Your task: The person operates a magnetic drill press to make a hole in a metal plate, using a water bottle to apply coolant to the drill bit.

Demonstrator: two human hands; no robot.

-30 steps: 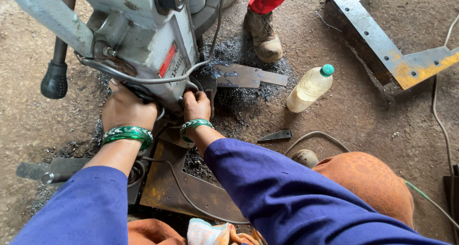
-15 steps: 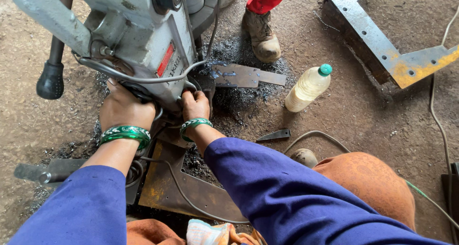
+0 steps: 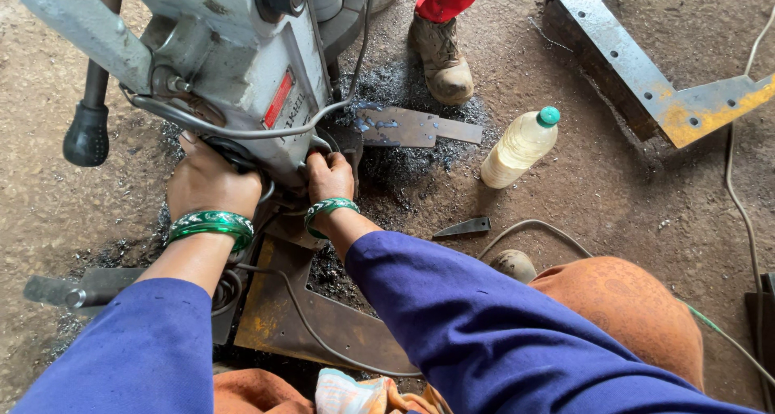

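both hands, left hand (image 3: 211, 181) and right hand (image 3: 329, 176), grip pressed around the grey drill machine (image 3: 234, 67) base, which rises just above them.

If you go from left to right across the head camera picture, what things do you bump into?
Black handle knob → left hand → right hand → flat metal piece → plastic bottle with green cap → yellow-painted steel frame.

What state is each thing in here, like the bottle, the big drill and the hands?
Plastic bottle: lying tilted on the ground, green cap on, part full of pale liquid.
Drill machine: standing on the steel plate.
Left hand: pressed against the machine's base.
Right hand: gripping the base.
Metal shavings: scattered around.
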